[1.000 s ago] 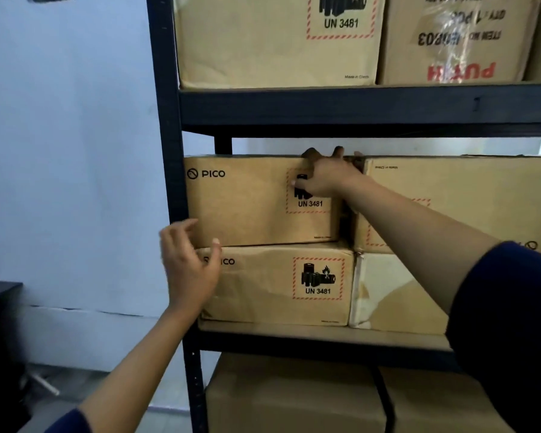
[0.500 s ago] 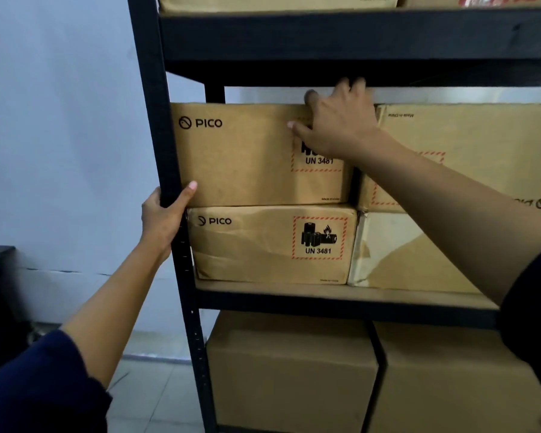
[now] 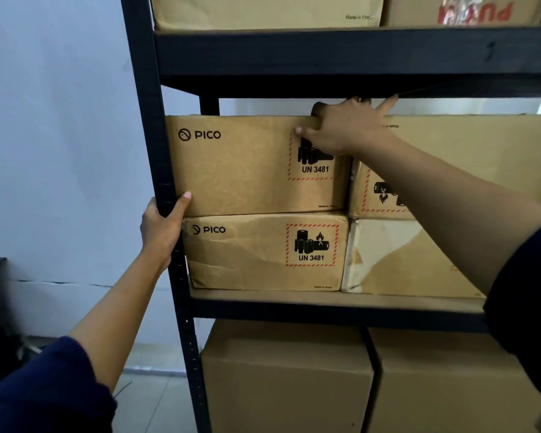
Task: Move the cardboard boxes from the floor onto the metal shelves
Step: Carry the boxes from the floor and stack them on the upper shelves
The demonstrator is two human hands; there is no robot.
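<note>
Boxes fill the middle shelf [image 3: 334,296], 2 stacks side by side. Your right hand [image 3: 350,128] lies over the top right corner of the upper PICO box [image 3: 247,170], fingers [image 3: 388,104] spread across its top edge, thumb pressed to its front face. That box sits on a dented lower PICO box [image 3: 256,254]. Your left hand [image 3: 161,228] wraps the shelf post [image 3: 156,120], fingers closed round it, thumb tip touching the upper box's bottom left corner.
</note>
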